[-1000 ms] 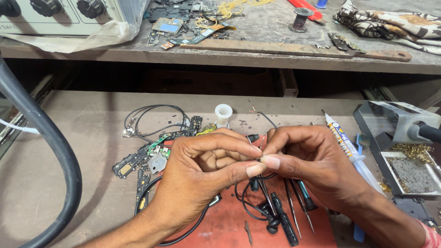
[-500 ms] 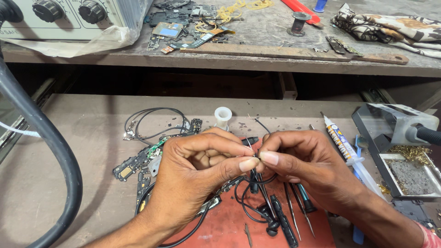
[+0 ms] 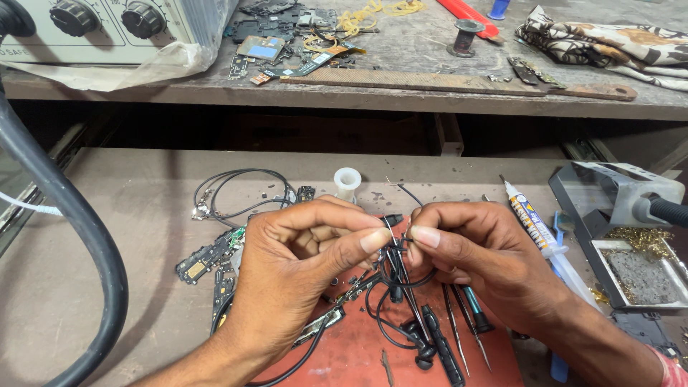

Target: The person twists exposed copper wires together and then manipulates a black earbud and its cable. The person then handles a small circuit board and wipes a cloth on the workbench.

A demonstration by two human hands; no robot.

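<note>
Black earphone cable (image 3: 398, 276) is pinched between both hands above a red work mat (image 3: 494, 362) on the lower bench shelf (image 3: 129, 215). It is held by the left hand (image 3: 301, 265) between thumb and forefinger, the other fingers curled in, and by the right hand (image 3: 473, 251) the same way — the two thumb tips are nearly touching, with thin strands of the cable rising between them. Below the hands the cable hangs in loose loops onto the mat, where black earbuds (image 3: 423, 347) are seen at its end.

Just beside the loops, on the mat, fine-pointed tweezers (image 3: 459, 330) and a small screwdriver with a teal grip (image 3: 473, 308) are laid, partly covered by the right hand. A white plastic spool (image 3: 347, 183) stands upright just behind the left hand. To the left of that hand, small green circuit boards (image 3: 208, 258) and a second coil of thin black wire (image 3: 240, 190) are spread on the shelf. A white adhesive tube with a narrow nozzle (image 3: 534, 226) lies to the right of the right hand, and farther right a soldering stand with a tray of brass wool (image 3: 631, 240) is placed.

At the far left a thick black hose (image 3: 79, 236) curves across the view. On the upper bench (image 3: 401, 93) a grey instrument with black knobs (image 3: 93, 21), loose phone parts (image 3: 287, 36), a flat wooden strip (image 3: 401, 80) and a patterned cloth (image 3: 609, 39) are seen.
</note>
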